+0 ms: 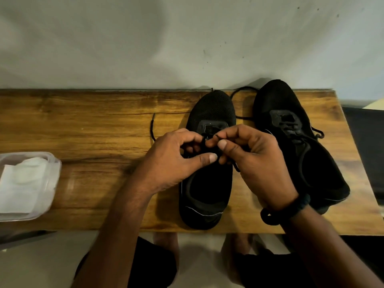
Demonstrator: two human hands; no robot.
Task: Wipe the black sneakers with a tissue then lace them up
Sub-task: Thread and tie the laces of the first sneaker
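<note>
sneakers side by side on table, tissue box far L

Wooden counter here, grain running side to side. Two black shoes on it, toes to the wall: left sneaker mid-counter, right sneaker just beside it, near the right end. A loose lace trails on the wood left of them. Far left, a clear plastic container of white tissues.
</note>
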